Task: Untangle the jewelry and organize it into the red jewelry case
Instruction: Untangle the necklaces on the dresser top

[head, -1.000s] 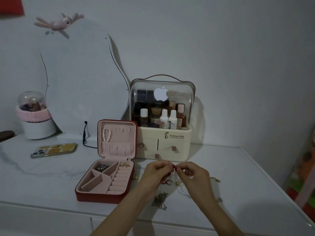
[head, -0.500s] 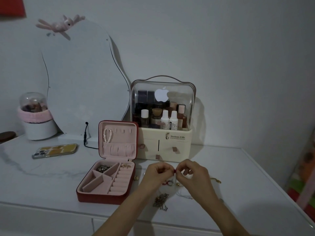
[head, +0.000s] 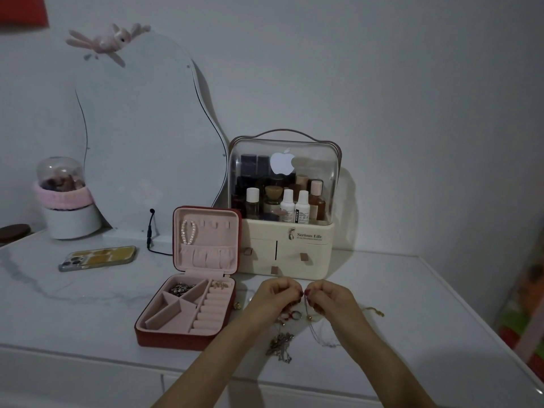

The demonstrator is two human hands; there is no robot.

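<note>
The red jewelry case (head: 179, 338) lies open on the white tabletop, pink inside. A pearl bracelet (head: 188, 235) hangs in its lid, and a dark chain cluster (head: 180, 288) and small gold pieces (head: 220, 285) sit in its compartments. To the right of the case, my left hand (head: 275, 298) and my right hand (head: 331, 300) are held close together above the table, fingertips nearly touching. Both pinch a thin chain (head: 308, 315) that hangs down from them. Beneath them lie rings (head: 293, 315), a tangled silver chain (head: 279, 346) and a fine thread-like necklace (head: 321, 337).
A cream cosmetics organizer (head: 287, 254) with a clear lid stands just behind my hands. A phone (head: 98, 258) lies at the left, near a wavy mirror (head: 141, 136) and a white pot (head: 72, 219). A gold bracelet (head: 374, 311) lies right of my hands. The table's front edge is close.
Both hands have stayed together and worked the chain with small finger movements. They have risen slightly, towards the organizer. The case and loose jewelry have not moved.
</note>
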